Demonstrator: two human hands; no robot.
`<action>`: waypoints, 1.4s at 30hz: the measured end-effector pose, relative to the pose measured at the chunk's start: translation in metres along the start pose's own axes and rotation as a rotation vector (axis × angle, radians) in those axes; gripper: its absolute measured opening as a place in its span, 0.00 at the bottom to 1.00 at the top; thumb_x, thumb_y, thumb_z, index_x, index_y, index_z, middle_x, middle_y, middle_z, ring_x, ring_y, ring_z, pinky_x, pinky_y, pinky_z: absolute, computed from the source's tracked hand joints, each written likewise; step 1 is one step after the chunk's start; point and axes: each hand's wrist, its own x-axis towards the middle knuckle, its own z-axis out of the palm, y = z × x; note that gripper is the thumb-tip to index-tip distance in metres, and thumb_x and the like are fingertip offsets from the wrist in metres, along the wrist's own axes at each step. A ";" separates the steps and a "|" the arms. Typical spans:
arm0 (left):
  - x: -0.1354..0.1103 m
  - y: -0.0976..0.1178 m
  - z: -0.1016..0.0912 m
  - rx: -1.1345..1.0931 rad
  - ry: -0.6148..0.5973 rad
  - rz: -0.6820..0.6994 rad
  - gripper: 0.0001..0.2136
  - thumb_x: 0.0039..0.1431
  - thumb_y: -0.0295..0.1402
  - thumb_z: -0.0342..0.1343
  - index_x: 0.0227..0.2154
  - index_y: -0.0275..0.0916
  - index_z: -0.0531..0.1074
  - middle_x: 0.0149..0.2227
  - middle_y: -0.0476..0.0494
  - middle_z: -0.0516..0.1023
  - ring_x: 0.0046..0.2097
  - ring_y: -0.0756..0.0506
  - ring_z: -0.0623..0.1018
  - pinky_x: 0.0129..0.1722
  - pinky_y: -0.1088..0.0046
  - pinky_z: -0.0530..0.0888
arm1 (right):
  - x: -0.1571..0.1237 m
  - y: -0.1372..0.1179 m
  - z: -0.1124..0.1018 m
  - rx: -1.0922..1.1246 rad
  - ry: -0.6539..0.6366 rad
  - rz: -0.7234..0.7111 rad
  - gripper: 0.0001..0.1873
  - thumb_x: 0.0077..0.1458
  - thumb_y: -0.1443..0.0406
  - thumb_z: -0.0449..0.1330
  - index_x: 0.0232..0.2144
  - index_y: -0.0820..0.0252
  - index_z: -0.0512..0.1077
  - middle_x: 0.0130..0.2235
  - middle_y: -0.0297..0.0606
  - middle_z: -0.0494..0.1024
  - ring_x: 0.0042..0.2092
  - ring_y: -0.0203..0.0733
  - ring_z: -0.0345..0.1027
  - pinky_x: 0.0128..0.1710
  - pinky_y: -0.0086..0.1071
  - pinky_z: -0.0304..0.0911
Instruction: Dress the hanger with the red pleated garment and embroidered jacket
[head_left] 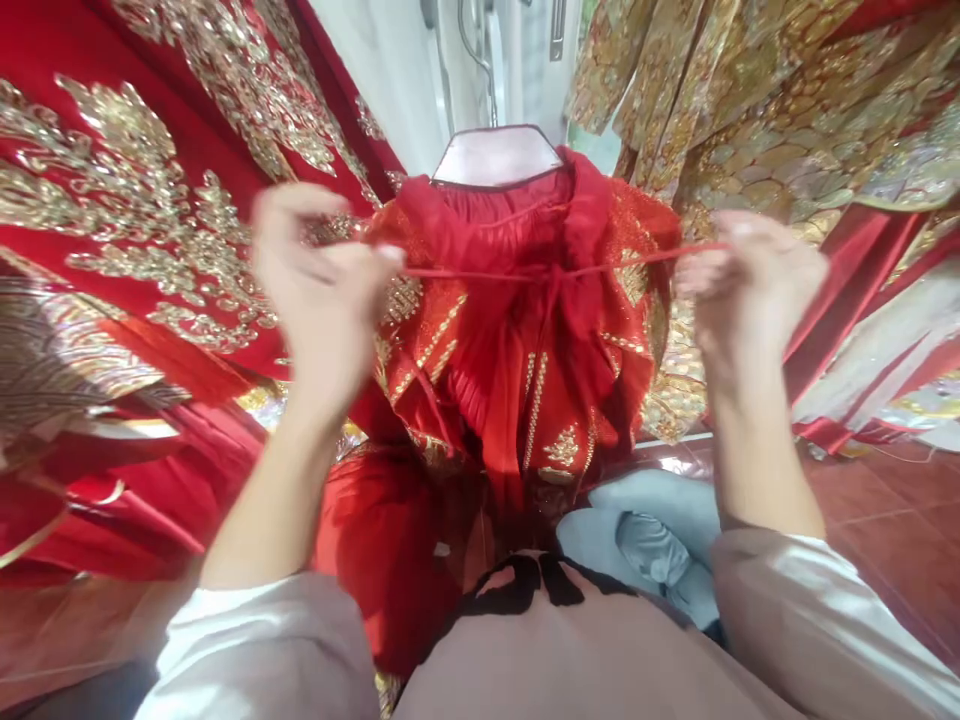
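A red garment with gold embroidery (517, 380) hangs in front of me on a pale hanger (496, 155). A thin red string (480, 272) runs taut across its gathered waist. My left hand (315, 290) is closed in a pinch on the string's left end. My right hand (750, 285) is closed on the string's right end, near the garment's right edge. Both hands are blurred by motion. My pale sleeves show at the bottom.
Red garments with heavy gold embroidery (150, 200) hang close on the left. Gold-patterned garments (787, 120) hang on the right. A red tiled floor (892, 520) lies at lower right. A pale blue cloth (645, 540) sits below the hanging garment.
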 end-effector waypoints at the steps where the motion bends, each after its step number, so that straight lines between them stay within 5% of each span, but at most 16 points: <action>1: 0.003 -0.004 -0.012 0.031 0.060 0.049 0.18 0.43 0.17 0.55 0.34 0.43 0.58 0.13 0.65 0.54 0.13 0.56 0.53 0.12 0.76 0.45 | 0.006 0.005 -0.014 -0.019 0.051 -0.001 0.04 0.45 0.69 0.59 0.27 0.59 0.73 0.19 0.32 0.71 0.19 0.31 0.63 0.19 0.26 0.59; 4: 0.003 -0.019 -0.034 0.208 0.197 0.146 0.16 0.41 0.17 0.52 0.30 0.41 0.58 0.22 0.60 0.60 0.15 0.58 0.54 0.15 0.76 0.46 | 0.019 0.023 -0.039 -0.022 0.085 0.060 0.04 0.46 0.66 0.58 0.28 0.58 0.72 0.22 0.33 0.71 0.24 0.34 0.67 0.23 0.28 0.64; 7: -0.008 -0.029 -0.028 0.636 0.170 0.133 0.10 0.44 0.21 0.53 0.30 0.39 0.62 0.24 0.55 0.63 0.18 0.57 0.58 0.19 0.76 0.54 | 0.024 0.040 -0.030 0.090 0.001 0.086 0.08 0.49 0.61 0.59 0.31 0.58 0.71 0.33 0.38 0.76 0.38 0.38 0.73 0.38 0.32 0.70; 11: -0.025 -0.028 -0.002 1.264 -0.157 0.022 0.13 0.50 0.40 0.59 0.34 0.39 0.68 0.22 0.48 0.67 0.29 0.45 0.71 0.29 0.70 0.63 | 0.017 0.047 0.007 0.055 -0.160 -0.033 0.17 0.54 0.55 0.54 0.43 0.56 0.70 0.50 0.40 0.72 0.56 0.43 0.64 0.55 0.41 0.63; 15: -0.032 -0.026 0.023 1.507 -0.420 -0.082 0.17 0.53 0.48 0.55 0.34 0.36 0.70 0.35 0.36 0.74 0.42 0.35 0.74 0.36 0.66 0.66 | -0.005 0.046 0.038 -0.472 -0.316 -0.309 0.25 0.58 0.57 0.51 0.57 0.51 0.61 0.60 0.39 0.62 0.65 0.46 0.49 0.61 0.48 0.52; 19: -0.039 -0.035 0.050 1.491 -0.500 -0.225 0.23 0.56 0.52 0.50 0.39 0.33 0.70 0.38 0.32 0.74 0.40 0.34 0.76 0.36 0.63 0.69 | -0.024 0.054 0.054 -1.048 -0.514 -0.570 0.24 0.60 0.65 0.48 0.58 0.58 0.61 0.61 0.44 0.61 0.63 0.49 0.50 0.63 0.52 0.41; 23: -0.048 -0.054 0.067 1.457 -0.477 -0.342 0.21 0.59 0.48 0.49 0.41 0.31 0.69 0.37 0.31 0.75 0.38 0.34 0.78 0.33 0.63 0.71 | -0.025 0.075 0.057 -1.323 -0.570 -0.693 0.20 0.61 0.71 0.45 0.53 0.62 0.67 0.57 0.47 0.66 0.51 0.47 0.65 0.58 0.49 0.46; 28: -0.053 -0.079 0.061 1.334 -0.442 -0.339 0.10 0.62 0.30 0.44 0.40 0.33 0.69 0.35 0.34 0.76 0.37 0.38 0.78 0.34 0.67 0.71 | -0.019 0.085 0.057 -1.367 -0.590 -0.681 0.18 0.61 0.74 0.42 0.38 0.64 0.72 0.46 0.46 0.74 0.39 0.42 0.66 0.48 0.40 0.53; 35: -0.073 -0.073 0.057 1.169 -0.164 -0.131 0.05 0.60 0.28 0.47 0.33 0.35 0.67 0.34 0.38 0.73 0.38 0.42 0.75 0.36 0.69 0.70 | -0.032 0.064 0.065 -1.312 -0.478 -0.612 0.14 0.57 0.75 0.44 0.33 0.65 0.69 0.40 0.49 0.71 0.45 0.47 0.64 0.51 0.39 0.52; 38: -0.084 -0.075 0.063 1.096 -0.228 -0.097 0.06 0.60 0.29 0.46 0.32 0.36 0.68 0.32 0.40 0.73 0.34 0.46 0.74 0.35 0.71 0.71 | -0.038 0.062 0.070 -1.364 -0.463 -0.547 0.12 0.54 0.76 0.46 0.34 0.67 0.68 0.36 0.49 0.72 0.40 0.47 0.66 0.51 0.43 0.52; 42: -0.082 -0.095 0.073 0.993 -0.269 -0.181 0.13 0.60 0.29 0.47 0.46 0.30 0.67 0.40 0.33 0.75 0.40 0.43 0.76 0.42 0.69 0.72 | -0.034 0.072 0.077 -1.343 -0.439 -0.427 0.10 0.50 0.75 0.50 0.34 0.67 0.69 0.30 0.49 0.73 0.34 0.47 0.68 0.48 0.47 0.55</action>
